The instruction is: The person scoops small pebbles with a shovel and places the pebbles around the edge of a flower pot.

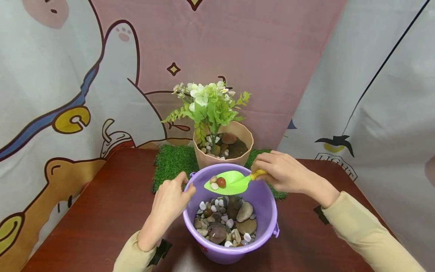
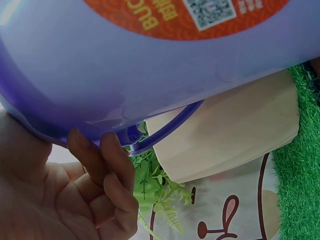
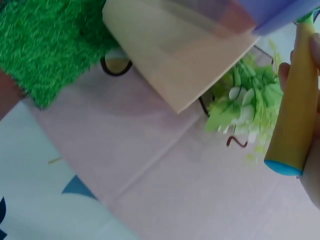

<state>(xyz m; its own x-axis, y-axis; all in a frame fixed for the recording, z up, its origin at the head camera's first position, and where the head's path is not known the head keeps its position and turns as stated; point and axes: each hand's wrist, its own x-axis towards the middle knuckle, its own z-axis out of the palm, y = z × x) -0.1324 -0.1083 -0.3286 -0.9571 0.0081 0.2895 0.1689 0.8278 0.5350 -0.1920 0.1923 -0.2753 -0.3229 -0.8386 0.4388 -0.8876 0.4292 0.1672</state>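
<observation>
A purple bucket [image 1: 272, 226] stands on the table, with pebbles and larger stones [image 1: 217, 233] in its bottom. My left hand [image 1: 172, 196] grips its left rim, thumb over the edge; in the left wrist view the fingers [image 2: 120, 165] curl against the outer wall. By its yellow handle [image 3: 292, 110], my right hand [image 1: 280, 170] holds a small green trowel [image 1: 239, 185] above the bucket's far side. Several small stones [image 1: 221, 182], one reddish brown, lie on the trowel's blade.
Right behind the bucket is a pale flowerpot [image 1: 249, 138] with soil, stones and an artificial plant [image 1: 212, 109] with white flowers. It sits on a green turf mat [image 1: 173, 162]. The brown table [image 1: 112, 196] ends at a printed cloth backdrop [image 1: 238, 45].
</observation>
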